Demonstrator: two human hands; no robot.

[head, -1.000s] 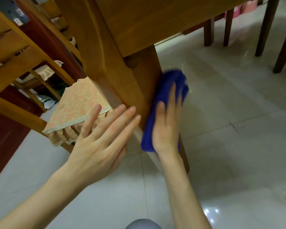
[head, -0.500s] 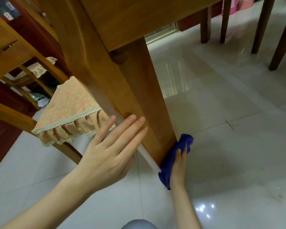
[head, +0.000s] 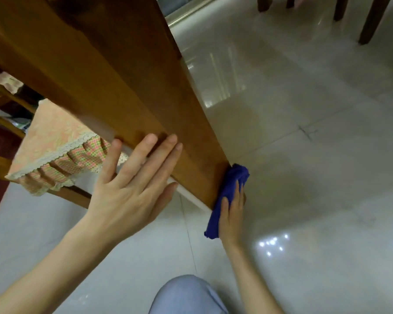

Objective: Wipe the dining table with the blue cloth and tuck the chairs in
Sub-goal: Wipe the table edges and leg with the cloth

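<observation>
Head view: smooth, square-edged varnished wooden table leg (head: pixel 159 123) slanting down to glossy pale floor tiles (head: pixel 304 168);
Blue cloth (head: pixel 229 182): soft, bunched, at the leg's foot against its right face;
Right hand (head: pixel 233 214): fingers straight, pressing cloth to wood;
Left hand (head: pixel 132 191): fingers spread, flat on the leg;
Chair cushion (head: pixel 55 143): floral, lace-trimmed, behind.

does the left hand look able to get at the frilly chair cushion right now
Probably yes: the left hand lies flat on the table leg, and the chair cushion shows right beside it with nothing between.
</observation>
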